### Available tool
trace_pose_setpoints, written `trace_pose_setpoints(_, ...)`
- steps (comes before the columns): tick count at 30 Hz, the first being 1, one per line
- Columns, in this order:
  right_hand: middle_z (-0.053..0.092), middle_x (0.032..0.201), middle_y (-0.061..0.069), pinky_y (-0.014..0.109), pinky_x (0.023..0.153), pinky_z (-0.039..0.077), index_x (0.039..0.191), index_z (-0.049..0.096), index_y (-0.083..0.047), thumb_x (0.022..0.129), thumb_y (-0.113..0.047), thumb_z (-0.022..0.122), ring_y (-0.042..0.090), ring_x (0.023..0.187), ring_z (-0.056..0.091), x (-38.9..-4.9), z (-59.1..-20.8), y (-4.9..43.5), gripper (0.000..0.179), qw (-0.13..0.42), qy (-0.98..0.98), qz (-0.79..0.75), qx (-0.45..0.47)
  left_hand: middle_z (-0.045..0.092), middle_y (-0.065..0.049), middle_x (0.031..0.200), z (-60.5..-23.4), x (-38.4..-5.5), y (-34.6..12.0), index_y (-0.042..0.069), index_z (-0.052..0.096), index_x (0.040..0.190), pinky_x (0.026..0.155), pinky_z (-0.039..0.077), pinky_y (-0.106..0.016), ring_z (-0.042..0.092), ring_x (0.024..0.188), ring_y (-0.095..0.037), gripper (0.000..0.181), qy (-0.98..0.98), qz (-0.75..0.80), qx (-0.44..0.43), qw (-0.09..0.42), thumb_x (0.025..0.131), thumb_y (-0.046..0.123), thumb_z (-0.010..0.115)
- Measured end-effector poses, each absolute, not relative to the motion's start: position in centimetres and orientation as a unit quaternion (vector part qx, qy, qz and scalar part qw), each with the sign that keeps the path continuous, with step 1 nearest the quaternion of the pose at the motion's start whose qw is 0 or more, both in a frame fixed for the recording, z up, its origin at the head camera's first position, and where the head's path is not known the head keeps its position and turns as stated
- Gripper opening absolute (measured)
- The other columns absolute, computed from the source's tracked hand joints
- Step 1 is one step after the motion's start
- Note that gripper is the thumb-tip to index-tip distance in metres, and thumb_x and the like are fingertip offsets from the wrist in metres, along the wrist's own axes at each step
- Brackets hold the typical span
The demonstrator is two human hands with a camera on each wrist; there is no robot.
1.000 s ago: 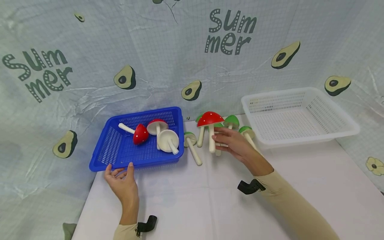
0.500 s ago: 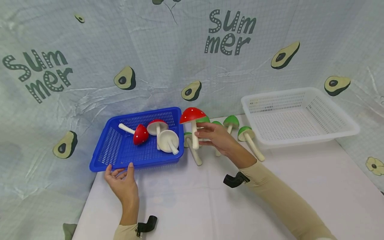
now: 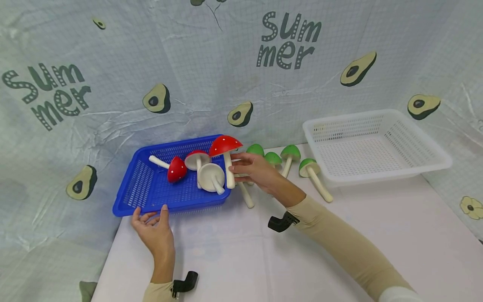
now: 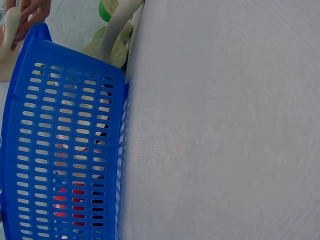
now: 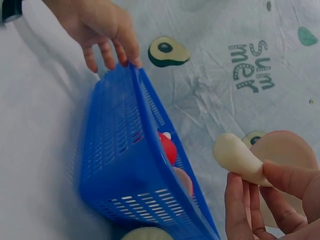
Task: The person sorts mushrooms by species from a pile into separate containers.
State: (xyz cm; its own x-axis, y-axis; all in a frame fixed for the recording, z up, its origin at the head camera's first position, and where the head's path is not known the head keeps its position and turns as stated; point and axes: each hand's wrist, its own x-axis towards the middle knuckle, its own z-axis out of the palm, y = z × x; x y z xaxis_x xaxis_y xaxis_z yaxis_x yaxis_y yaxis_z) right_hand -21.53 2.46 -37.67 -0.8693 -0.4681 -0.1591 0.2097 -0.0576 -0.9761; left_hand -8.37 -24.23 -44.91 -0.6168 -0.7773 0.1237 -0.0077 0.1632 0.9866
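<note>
W/in R grip (image 3: pixel 254 170): red mushroom (image 3: pixel 225 147)

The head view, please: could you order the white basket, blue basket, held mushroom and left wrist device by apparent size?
1. White basket and blue basket: too close to rank
2. Held mushroom
3. Left wrist device
</note>
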Motion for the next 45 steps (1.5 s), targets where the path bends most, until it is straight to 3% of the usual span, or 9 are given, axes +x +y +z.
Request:
trace_pose_setpoints(5,0.063,0.131,0.015,0.048,0.097,0.055,0.14,0.057,-0.004,0.097,-0.007,0.068,0.028,0.115,0.066,-21.7,-37.5,1.5,0.044,0.241,0.64,-0.722,-0.101,0.044,0.004,0.112,-44.9,-8.4,-24.2,0.011,0.026,0.155,0.072,0.045,-0.01,0.05,0.094,-0.01,0.076,-0.69,-0.578,0.288,0.327,0.096,0.027,0.072)
trace_pose_setpoints(13,0.066,0.126,0.011,0.039,0.091,0.059,0.139,0.06,-0.007,0.094,-0.01,0.073,0.025,0.114,0.067,-22.0,-37.5,0.0,0.046,0.246,0.655,-0.708,-0.096,0.044,0.003,0.113,-45.1,-8.4,-24.3,0.012,0.026,0.155,0.071,0.045,-0.011,0.05,0.094,-0.011,0.076,-0.689,-0.579,0.293,0.323,0.096,0.024,0.072)
trace_pose_setpoints(33,0.066,0.12,0.013,0.039,0.088,0.06,0.139,0.06,-0.006,0.096,-0.007,0.07,0.024,0.107,0.068,-22.2,-37.3,-3.1,0.045,0.264,0.663,-0.69,-0.125,0.043,0.009,0.109,-44.9,-8.2,-24.1,0.015,0.027,0.154,0.073,0.045,-0.01,0.05,0.094,-0.008,0.074,-0.693,-0.571,0.294,0.328,0.096,0.028,0.071)
trace_pose_setpoints(45,0.066,0.108,0.01,0.038,0.082,0.062,0.133,0.065,-0.007,0.094,-0.005,0.072,0.022,0.097,0.07,-22.4,-37.6,-4.7,0.039,0.254,0.669,-0.688,-0.119,0.045,-0.002,0.114,-45.0,-8.2,-24.2,0.013,0.027,0.154,0.07,0.045,-0.01,0.05,0.092,-0.009,0.075,-0.684,-0.583,0.283,0.334,0.096,0.026,0.072)
